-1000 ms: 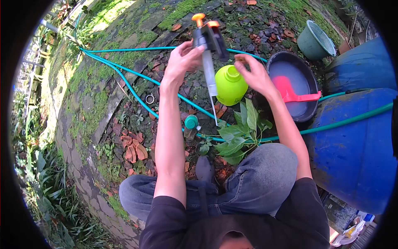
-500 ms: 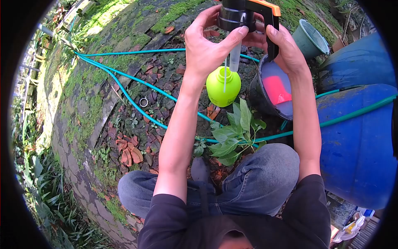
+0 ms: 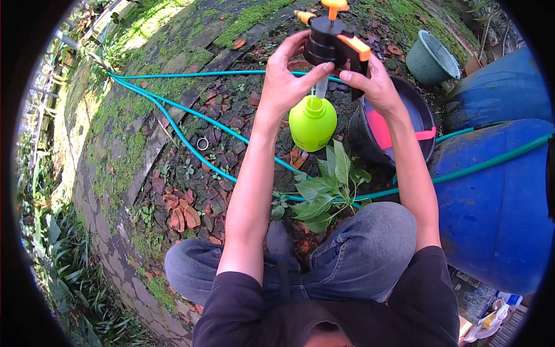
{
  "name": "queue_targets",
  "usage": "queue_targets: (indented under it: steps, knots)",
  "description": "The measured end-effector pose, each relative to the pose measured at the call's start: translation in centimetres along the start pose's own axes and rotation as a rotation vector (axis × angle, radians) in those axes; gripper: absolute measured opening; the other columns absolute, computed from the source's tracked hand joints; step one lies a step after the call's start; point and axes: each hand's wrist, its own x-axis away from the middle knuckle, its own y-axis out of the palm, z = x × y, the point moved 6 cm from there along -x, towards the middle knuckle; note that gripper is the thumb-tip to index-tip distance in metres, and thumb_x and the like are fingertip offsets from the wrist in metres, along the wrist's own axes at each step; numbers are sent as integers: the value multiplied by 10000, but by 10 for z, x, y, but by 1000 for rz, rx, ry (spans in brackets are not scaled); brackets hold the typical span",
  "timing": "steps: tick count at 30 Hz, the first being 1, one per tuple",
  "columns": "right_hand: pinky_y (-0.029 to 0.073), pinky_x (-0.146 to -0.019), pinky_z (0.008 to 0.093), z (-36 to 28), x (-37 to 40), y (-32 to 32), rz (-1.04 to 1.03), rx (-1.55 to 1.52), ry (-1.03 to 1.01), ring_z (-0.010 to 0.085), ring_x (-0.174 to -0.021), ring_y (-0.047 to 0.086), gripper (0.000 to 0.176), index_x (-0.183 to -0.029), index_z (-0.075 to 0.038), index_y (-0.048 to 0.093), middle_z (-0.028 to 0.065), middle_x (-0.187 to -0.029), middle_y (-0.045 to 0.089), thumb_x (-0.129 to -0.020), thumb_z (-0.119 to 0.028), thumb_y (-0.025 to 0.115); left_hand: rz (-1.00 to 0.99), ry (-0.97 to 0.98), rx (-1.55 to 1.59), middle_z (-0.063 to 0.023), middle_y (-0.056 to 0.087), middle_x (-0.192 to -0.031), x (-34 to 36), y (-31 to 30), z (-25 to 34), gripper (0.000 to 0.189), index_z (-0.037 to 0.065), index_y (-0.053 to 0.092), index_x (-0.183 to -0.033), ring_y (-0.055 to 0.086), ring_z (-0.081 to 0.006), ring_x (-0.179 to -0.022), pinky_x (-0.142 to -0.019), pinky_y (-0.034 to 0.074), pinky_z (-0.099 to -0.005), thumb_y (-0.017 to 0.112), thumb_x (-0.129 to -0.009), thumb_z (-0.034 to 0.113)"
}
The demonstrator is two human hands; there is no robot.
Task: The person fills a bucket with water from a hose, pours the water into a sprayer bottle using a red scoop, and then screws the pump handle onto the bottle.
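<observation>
My left hand (image 3: 283,84) is closed round the collar of a black pump sprayer head (image 3: 325,43) with orange plunger, nozzle and trigger. My right hand (image 3: 378,87) grips the same head by its trigger handle side. Below the head hang a translucent pump cylinder (image 3: 322,88) and a thin dip tube, whose lower end appears to be inside the mouth of a lime-green bottle (image 3: 313,126). The bottle stands upright on the ground, untouched by either hand.
Right of the bottle, a black bucket (image 3: 359,137) holds cloudy liquid and a pink dipper (image 3: 378,130). A green bucket (image 3: 417,58) and blue barrels (image 3: 491,202) stand at right. Teal hoses (image 3: 191,113) cross the mossy ground. A leafy plant (image 3: 326,191) grows before my knees.
Both hands have lowered the sprayer head toward the bottle, and its orange top has come into view. The dip tube, previously in front of the bottle, now reaches its mouth.
</observation>
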Motion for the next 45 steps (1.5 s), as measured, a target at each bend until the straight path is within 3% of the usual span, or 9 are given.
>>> queue_targets:
  steps: [3,14,18,24,25,29,36,40,45]
  knots:
    - [407,-1114,362,27,7,4,12,-34,68,184,-1267,539,787,-1488,8,391,100,-1353,578,-839,-142,811,-47,-136,-41,-115,632,-1298,15,-2,-28,663,-7,510,-1388,618,-183,-1175,-977,530,-353,829,-813,77]
    - [436,-1078,346,38,9,11,9,18,79,174,-1237,563,760,-1448,18,422,95,-1338,592,-836,-179,827,32,-169,128,-130,619,-1311,33,-7,-37,682,9,473,-1428,614,-196,-1198,-1033,503,-375,810,-837,60]
    - [448,-1066,354,40,9,7,5,110,12,187,-1220,580,765,-1440,15,428,114,-1325,602,-836,-217,835,38,-117,114,-132,597,-1361,36,-5,-38,703,17,470,-1430,585,-215,-1252,-1079,463,-398,827,-828,96]
    - [472,-1040,365,79,25,-1,-7,277,168,198,-1183,608,782,-1425,7,441,128,-1288,630,-834,-313,841,-31,-176,-88,-134,580,-1397,59,-1,-69,735,48,497,-1428,521,-258,-1341,-1149,381,-464,861,-807,196]
    - [470,-1042,371,89,27,-5,-31,340,188,208,-1194,609,807,-1424,15,446,132,-1295,631,-821,-344,845,0,-134,-87,-129,622,-1361,64,0,-81,706,47,571,-1365,561,-253,-1309,-1133,411,-417,878,-754,224]
    - [490,-1021,405,82,31,3,-89,404,101,259,-1195,630,795,-1407,0,487,159,-1293,638,-799,-362,850,15,-155,-175,-116,591,-1386,90,1,-101,725,68,526,-1414,516,-246,-1344,-1167,357,-443,867,-796,236]
    - [534,-906,438,85,20,8,-66,744,299,355,-1074,671,625,-1226,10,581,198,-1175,672,-756,-304,846,85,-194,-246,-146,610,-1359,121,13,-114,802,69,485,-1437,557,-250,-1303,-1143,387,-409,872,-742,175]
    - [525,-870,465,75,9,24,-174,865,102,405,-1010,654,508,-1131,3,591,206,-1026,682,-734,-203,830,174,-233,-545,-185,509,-1431,134,23,-115,1026,59,389,-1478,498,-339,-1346,-1134,401,-459,933,-648,321]
    - [542,-863,416,76,2,28,-238,904,143,327,-949,687,496,-1145,-4,626,166,-1021,697,-712,-118,839,220,-294,-528,-195,476,-1444,146,24,-129,1048,44,418,-1441,470,-371,-1352,-1134,397,-468,943,-601,386]
